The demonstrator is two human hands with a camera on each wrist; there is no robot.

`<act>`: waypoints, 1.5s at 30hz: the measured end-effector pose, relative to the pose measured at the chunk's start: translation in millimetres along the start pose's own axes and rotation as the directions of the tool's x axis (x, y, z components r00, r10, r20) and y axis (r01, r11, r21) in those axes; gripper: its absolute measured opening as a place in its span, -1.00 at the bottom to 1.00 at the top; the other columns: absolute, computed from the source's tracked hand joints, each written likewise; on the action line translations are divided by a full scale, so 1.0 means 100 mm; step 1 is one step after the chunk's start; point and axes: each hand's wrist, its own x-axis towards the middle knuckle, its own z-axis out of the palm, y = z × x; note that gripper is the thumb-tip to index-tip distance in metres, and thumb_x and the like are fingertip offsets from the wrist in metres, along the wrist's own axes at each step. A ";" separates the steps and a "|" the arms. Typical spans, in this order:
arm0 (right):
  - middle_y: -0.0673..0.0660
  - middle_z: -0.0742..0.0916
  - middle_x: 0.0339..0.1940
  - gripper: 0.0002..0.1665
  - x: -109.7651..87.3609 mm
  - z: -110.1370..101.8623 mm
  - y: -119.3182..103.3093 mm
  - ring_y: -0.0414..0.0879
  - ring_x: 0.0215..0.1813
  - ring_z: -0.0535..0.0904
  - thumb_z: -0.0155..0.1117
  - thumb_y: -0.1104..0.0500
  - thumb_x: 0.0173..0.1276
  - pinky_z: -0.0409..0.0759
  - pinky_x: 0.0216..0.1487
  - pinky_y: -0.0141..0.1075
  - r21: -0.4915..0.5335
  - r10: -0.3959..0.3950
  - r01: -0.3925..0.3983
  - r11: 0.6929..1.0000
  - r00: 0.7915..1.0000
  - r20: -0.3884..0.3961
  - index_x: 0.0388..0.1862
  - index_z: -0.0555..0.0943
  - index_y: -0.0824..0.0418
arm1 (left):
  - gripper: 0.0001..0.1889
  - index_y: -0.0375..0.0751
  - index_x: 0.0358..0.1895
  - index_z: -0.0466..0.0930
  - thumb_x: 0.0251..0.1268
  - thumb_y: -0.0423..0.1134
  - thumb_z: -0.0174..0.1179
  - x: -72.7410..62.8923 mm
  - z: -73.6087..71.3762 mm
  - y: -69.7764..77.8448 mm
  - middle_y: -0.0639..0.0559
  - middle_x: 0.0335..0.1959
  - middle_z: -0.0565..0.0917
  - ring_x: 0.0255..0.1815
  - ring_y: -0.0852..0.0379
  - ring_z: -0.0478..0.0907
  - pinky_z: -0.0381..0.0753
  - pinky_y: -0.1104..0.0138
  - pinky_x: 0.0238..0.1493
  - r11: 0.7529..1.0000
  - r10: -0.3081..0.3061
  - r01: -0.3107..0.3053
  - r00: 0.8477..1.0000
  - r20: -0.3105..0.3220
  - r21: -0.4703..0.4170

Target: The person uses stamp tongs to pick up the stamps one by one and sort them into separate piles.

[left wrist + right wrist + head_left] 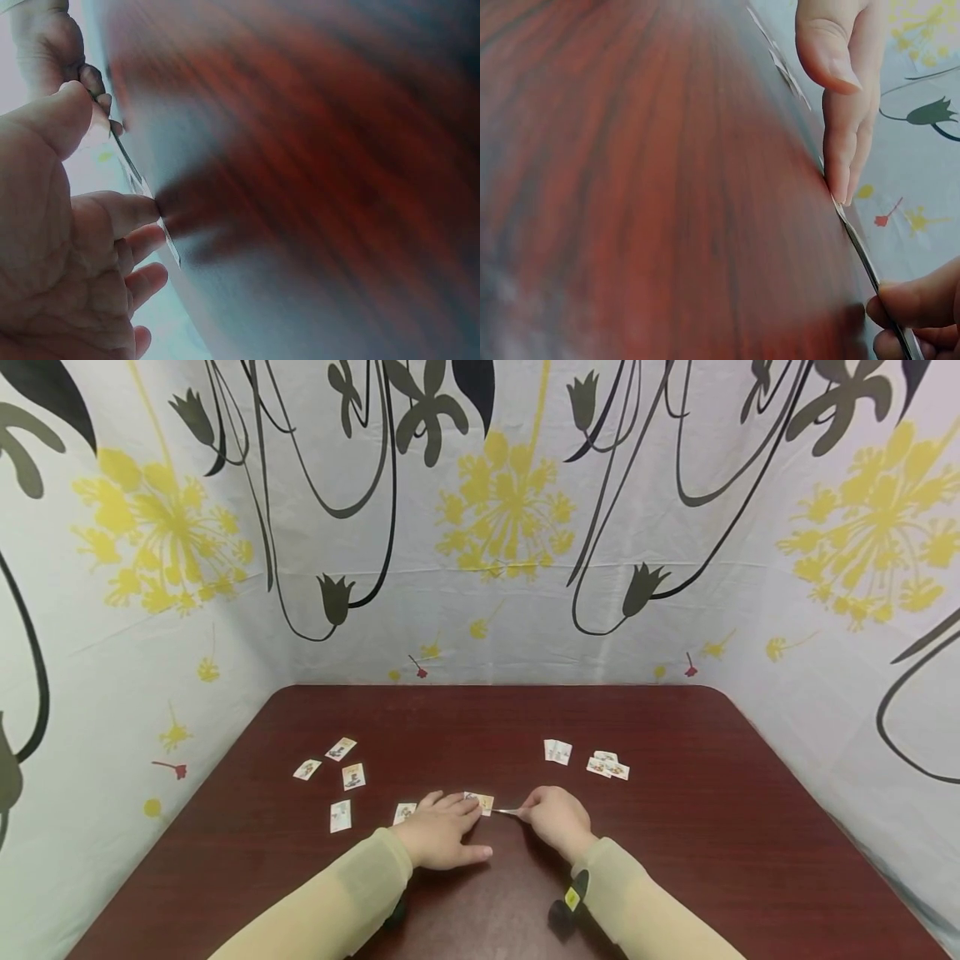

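Note:
My left hand [442, 831] rests palm down on the table, its straight fingertips touching a small printed card [483, 803]. From the right, my right hand [555, 817] pinches slim metal tweezers [506, 812] between thumb and fingers. The tool's tip meets the right edge of that card; whether it grips the card cannot be told. In the right wrist view the tweezers [864, 259] slant up to the fingertips of the left hand [847, 97]. In the left wrist view the card [171, 244] appears edge-on under the fingers. A second card [403, 812] lies partly hidden behind the left hand.
Several loose cards, one of them white [341, 816], lie on the left of the dark red table [450, 718]. On the right are a small group of white cards [557, 751] and a pile of overlapping cards [608, 766]. Patterned cloth [495, 635] surrounds the table.

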 end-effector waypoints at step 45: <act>-0.11 0.67 -0.47 -0.86 0.04 -0.07 0.09 -0.13 -0.36 0.54 0.33 0.05 0.17 0.45 -0.33 -0.16 0.015 0.072 -0.071 0.997 0.996 -0.048 -0.57 0.65 -0.03 | -0.24 0.10 0.45 0.27 0.30 0.43 -0.15 -0.04 0.00 -0.05 0.15 0.48 0.21 0.50 0.00 0.07 -0.11 -0.09 0.43 0.999 0.042 -0.043 0.999 0.033 0.009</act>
